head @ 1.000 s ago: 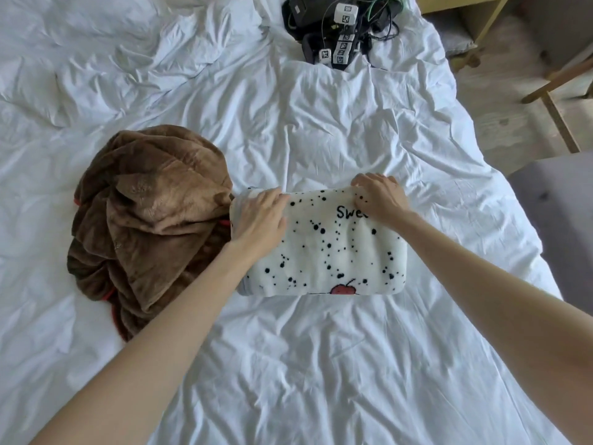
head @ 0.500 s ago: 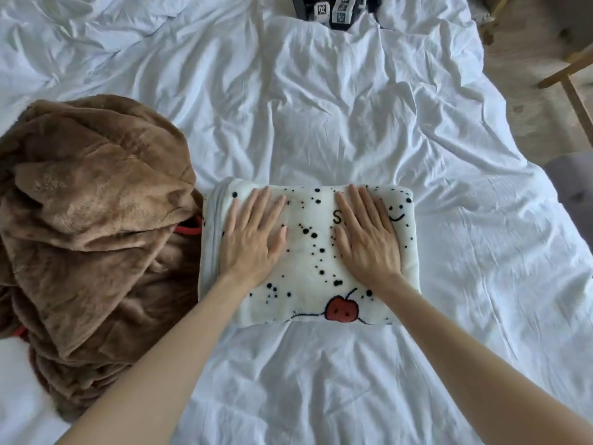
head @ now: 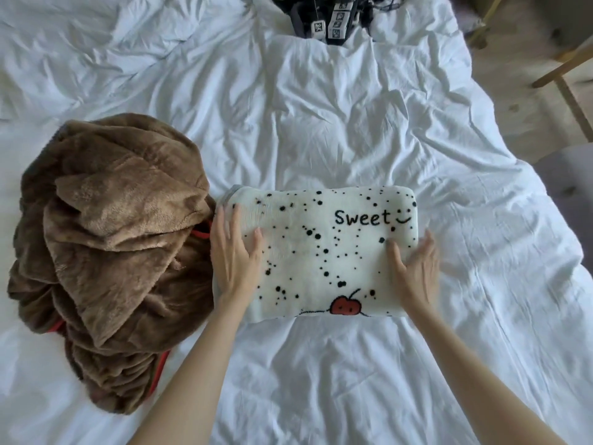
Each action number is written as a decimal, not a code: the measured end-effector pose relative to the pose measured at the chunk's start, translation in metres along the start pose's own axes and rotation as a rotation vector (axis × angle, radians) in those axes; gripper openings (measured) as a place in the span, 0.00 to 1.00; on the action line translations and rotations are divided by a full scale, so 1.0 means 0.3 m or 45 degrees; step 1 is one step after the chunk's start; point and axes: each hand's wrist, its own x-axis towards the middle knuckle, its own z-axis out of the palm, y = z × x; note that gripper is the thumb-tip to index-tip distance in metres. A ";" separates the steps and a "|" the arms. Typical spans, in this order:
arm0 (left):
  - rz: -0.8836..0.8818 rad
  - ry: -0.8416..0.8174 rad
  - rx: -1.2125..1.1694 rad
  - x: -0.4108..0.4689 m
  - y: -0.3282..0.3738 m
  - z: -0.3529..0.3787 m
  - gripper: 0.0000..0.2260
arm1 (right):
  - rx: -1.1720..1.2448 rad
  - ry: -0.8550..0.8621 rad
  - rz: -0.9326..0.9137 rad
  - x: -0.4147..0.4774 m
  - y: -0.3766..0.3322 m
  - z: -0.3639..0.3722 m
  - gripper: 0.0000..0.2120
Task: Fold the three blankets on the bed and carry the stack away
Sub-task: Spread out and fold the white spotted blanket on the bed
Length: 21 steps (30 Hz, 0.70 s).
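Left grip (head: 232,255) and right grip (head: 415,271) flank the white blanket (head: 324,252).

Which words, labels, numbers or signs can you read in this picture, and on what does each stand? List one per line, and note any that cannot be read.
"Sweet", in black letters with a drawn smile after it, on the white spotted blanket.
Square black-and-white marker tags on the dark gear at the top of the view: coded patterns only, no readable words.
Brown blanket: no text shows.
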 end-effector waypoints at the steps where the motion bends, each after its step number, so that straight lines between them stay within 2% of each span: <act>1: -0.123 -0.018 -0.070 -0.019 0.003 -0.017 0.27 | 0.115 -0.097 0.103 -0.025 0.013 -0.018 0.35; 4: -0.418 -0.175 -0.136 -0.048 0.005 -0.054 0.28 | 0.530 -0.385 0.406 -0.060 0.013 -0.051 0.30; 7: -0.546 -0.274 -0.233 -0.034 0.011 -0.075 0.28 | 0.682 -0.469 0.432 -0.053 -0.002 -0.081 0.18; 11: -0.618 -0.390 -0.397 -0.043 0.046 -0.102 0.30 | 0.641 -0.344 0.361 -0.046 -0.017 -0.167 0.14; 15: -0.509 -0.418 -0.609 -0.147 0.128 -0.090 0.28 | 0.528 -0.242 0.353 -0.063 0.059 -0.316 0.13; 21: -0.399 -0.407 -0.566 -0.367 0.367 -0.028 0.23 | 0.427 -0.049 0.387 -0.116 0.251 -0.553 0.18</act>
